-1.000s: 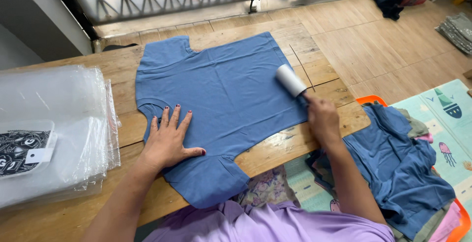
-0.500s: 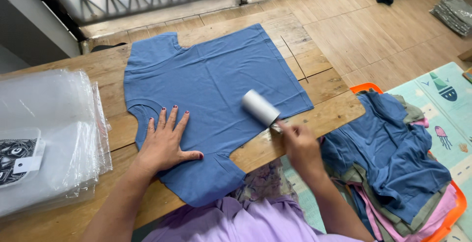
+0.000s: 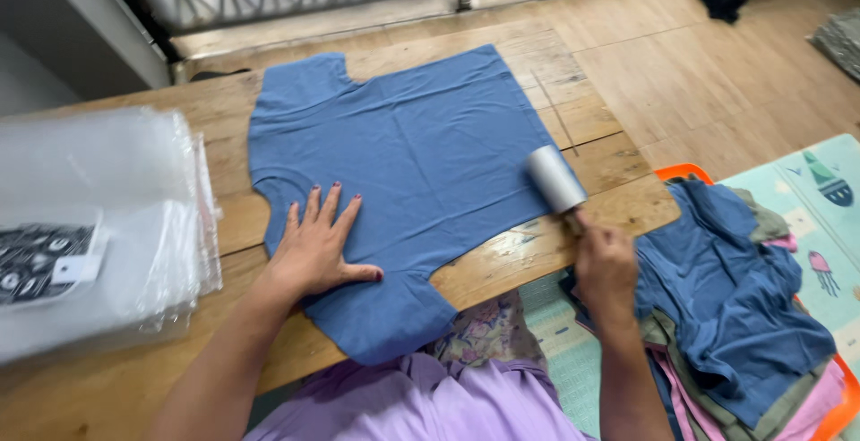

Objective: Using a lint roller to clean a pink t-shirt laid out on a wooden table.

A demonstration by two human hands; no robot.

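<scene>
Shirt (image 3: pixel 421 172) lies flat on table (image 3: pixel 134 387). Plastic bags (image 3: pixel 98 226) stacked at its left; clothes basket (image 3: pixel 842 414) at right, beside the table.

Single head view — looks steeply down, close over table (image 3: pixel 537 253).

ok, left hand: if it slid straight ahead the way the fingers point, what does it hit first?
Nothing solid, probably. The left hand lies flat on the blue t-shirt, fingers pointing up the shirt. Ahead there is only more shirt fabric, then the bare wooden table beyond its far sleeve.
</scene>
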